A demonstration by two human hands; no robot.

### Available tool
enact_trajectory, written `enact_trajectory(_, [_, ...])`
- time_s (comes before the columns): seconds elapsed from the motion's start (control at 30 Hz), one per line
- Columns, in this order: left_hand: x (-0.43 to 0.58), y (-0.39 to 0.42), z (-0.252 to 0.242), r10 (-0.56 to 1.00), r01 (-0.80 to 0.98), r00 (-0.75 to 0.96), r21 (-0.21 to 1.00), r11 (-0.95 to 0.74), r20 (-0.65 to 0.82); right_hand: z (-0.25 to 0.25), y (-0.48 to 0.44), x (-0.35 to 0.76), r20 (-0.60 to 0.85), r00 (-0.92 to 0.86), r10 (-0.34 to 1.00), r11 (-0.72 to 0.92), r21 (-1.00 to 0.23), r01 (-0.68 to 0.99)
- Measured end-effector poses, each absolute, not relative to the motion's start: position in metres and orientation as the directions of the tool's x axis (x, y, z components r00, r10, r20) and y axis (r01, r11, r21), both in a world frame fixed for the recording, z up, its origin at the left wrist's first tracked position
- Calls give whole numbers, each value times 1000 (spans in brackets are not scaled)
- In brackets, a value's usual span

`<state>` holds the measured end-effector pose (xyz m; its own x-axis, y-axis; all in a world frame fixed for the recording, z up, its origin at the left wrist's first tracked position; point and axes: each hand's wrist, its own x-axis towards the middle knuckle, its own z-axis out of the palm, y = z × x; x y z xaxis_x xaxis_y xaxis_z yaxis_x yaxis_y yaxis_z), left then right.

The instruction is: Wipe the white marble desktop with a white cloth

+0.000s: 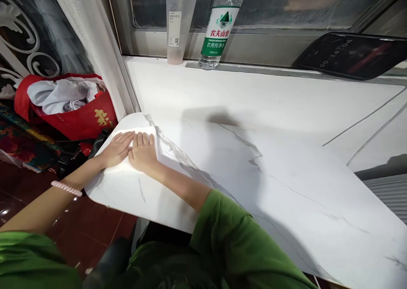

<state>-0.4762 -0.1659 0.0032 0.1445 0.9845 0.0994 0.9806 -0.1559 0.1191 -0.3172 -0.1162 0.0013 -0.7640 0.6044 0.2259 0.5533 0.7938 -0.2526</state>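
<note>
A white, roughly square piece [147, 131], cloth or paper, I cannot tell which, lies at the left end of the marble-patterned white table [197, 149]. My left hand [118, 148] rests flat on it with the fingers stretched out. Beside it, my right hand [142, 152] also presses flat on the piece, its fingers pointing away from me. The two hands touch or nearly touch at the thumbs. Much of the white piece is hidden beneath them. Neither hand grips anything.
A clear plastic cup [178, 26] and a water bottle [219, 30] stand on the window ledge. A phone [352, 56] showing a timer leans at the right. Left of the table are a white curtain [92, 39] and a red bag [73, 126] holding pale cloth.
</note>
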Motion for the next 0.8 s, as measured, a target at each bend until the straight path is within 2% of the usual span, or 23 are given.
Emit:
enact_trajectory(0.23, [-446,-260,3,979,981,136,116,-154,150,16,-188,-284,190,-869,456,886,-190,423])
enact_trajectory(0.4, [-437,-271,-2,976,985,116,105,-137,185,16,-188,-276,238,-875,422,902,-210,378])
enact_trajectory(0.57, [-443,-231,2,987,991,56,116,-74,149,5,-144,-290,314,-845,434,897,-234,374])
enact_trajectory(0.8, [-448,-94,1,994,992,53,106,-63,96,-4,-27,-299,345,-773,533,846,-234,479])
